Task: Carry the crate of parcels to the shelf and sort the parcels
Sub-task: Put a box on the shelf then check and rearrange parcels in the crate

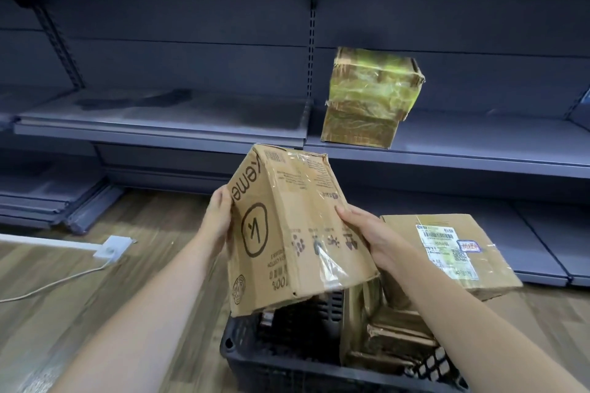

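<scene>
A brown cardboard box is held up in both hands, tilted, above the dark plastic crate. The box is taped along its seams; black print and a rounded logo are seen on the face turned toward the camera, reading sideways and upside down.

The left hand is wrapped round the box's left edge, fingers curled behind it and mostly hidden. The right hand is clamped on the box's right side, thumb laid across the front face, fingers underneath.

The crate is seen at the bottom of the view on a wooden floor, its near rim cut off by the frame edge. Several flat cardboard parcels are stacked in its right half; how many cannot be counted, the stack being dim and partly hidden by the right forearm. A larger parcel with a white shipping label is perched on top of that stack, leaning out past the crate's right side.

Grey metal shelving is faced directly. On the middle shelf, right bay, a tape-wrapped parcel with a greenish sheen is set upright near the front lip, well apart from the held box. More cardboard is glimpsed at the very top edge, on the upper shelf.

A white power strip with its cable is noted on the floor at left.
</scene>
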A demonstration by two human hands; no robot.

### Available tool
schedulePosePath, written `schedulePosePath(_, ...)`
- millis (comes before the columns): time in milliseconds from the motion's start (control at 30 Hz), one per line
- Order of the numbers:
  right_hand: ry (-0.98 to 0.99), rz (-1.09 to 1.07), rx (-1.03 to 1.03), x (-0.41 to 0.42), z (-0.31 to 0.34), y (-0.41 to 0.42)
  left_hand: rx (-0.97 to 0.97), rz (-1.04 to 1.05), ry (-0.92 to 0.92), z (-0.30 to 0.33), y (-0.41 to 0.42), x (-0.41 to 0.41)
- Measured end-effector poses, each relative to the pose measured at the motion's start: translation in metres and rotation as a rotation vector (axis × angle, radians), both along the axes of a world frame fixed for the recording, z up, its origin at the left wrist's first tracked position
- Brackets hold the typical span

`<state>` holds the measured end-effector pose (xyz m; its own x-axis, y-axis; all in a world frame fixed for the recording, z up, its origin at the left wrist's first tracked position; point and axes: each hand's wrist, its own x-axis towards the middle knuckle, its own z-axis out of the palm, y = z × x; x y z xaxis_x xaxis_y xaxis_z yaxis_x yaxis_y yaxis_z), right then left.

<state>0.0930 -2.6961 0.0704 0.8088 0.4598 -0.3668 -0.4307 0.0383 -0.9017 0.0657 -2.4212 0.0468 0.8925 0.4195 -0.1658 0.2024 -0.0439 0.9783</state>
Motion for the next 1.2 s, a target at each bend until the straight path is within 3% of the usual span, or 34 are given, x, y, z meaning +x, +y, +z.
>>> schedulePosePath(67,-0.019,-0.082,0.002,-0.003,0.005,0.007,-0.078,-0.103,0.128,0.005,-0.012,0.004)
schedulePosePath(200,-0.147,-0.276,-0.040,-0.010,0.016,0.025,-0.082,-0.268,0.096,0.042,-0.053,-0.009)
schedulePosePath(367,-0.425,-0.339,-0.203,-0.027,0.023,0.054,0.094,-0.058,0.010,0.037,-0.046,-0.027)
schedulePosePath(500,-0.366,-0.182,-0.110,-0.039,0.030,0.059,-0.089,0.048,0.030,0.035,-0.014,-0.037)
schedulePosePath(667,-0.820,-0.174,-0.622,-0.027,0.027,0.041,-0.143,0.020,0.047,0.033,0.012,-0.044)
schedulePosePath(733,-0.886,-0.198,-0.703,-0.022,0.027,0.038,-0.155,0.010,0.048,0.028,0.016,-0.042)
schedulePosePath(867,-0.683,-0.204,-0.746,-0.014,0.018,0.034,-0.256,-0.027,0.052,0.021,0.023,-0.038)
schedulePosePath(967,-0.658,-0.193,-0.803,-0.007,0.010,0.030,-0.340,-0.042,0.090,0.021,0.028,-0.034)
schedulePosePath(1100,-0.356,-0.117,-0.621,-0.006,0.013,0.029,-0.395,-0.018,0.093,0.014,0.030,-0.032)
schedulePosePath(1200,-0.348,-0.005,-0.545,-0.010,0.008,0.029,-0.451,-0.024,0.103,0.007,0.028,-0.034)
